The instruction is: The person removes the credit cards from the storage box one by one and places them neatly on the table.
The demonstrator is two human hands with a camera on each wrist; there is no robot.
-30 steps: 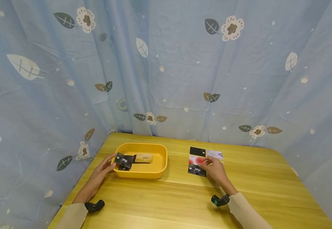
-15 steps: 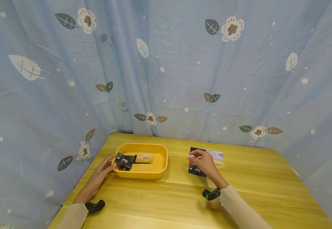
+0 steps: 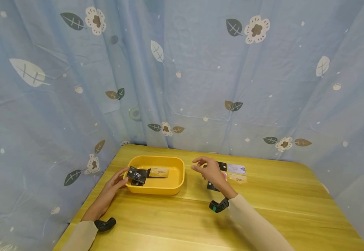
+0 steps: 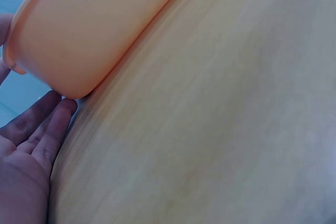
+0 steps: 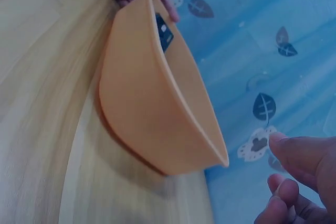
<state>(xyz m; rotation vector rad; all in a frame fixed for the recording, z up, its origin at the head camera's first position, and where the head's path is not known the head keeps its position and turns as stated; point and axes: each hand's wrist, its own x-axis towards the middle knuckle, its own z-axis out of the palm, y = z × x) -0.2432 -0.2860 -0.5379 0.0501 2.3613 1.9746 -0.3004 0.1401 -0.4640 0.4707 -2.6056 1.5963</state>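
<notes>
At the left end of the yellow plastic bin (image 3: 157,191), my left hand (image 3: 110,190) holds the rim between thumb and fingers. The left wrist view has several of its fingertips (image 4: 63,111) low against the outer wall. Inside lie a black Vip card (image 3: 137,175), another dark card beneath it and a gold card (image 3: 159,172). My right hand (image 3: 211,173) is raised between the bin and the cards on the table, thumb and fingertips apart with nothing between them. Under it, a black card (image 3: 212,187) and a red-and-pink card (image 3: 224,175) are partly hidden.
A black card (image 3: 222,166), a lavender card (image 3: 236,169) and a second gold card (image 3: 237,179) lie flat right of the hand. The wooden table (image 3: 169,223) meets a blue patterned curtain (image 3: 194,87) behind it.
My right hand has left the red-and-pink card and moved leftward toward the bin, uncovering the gold card on the table. The left hand and the bin stay put.
</notes>
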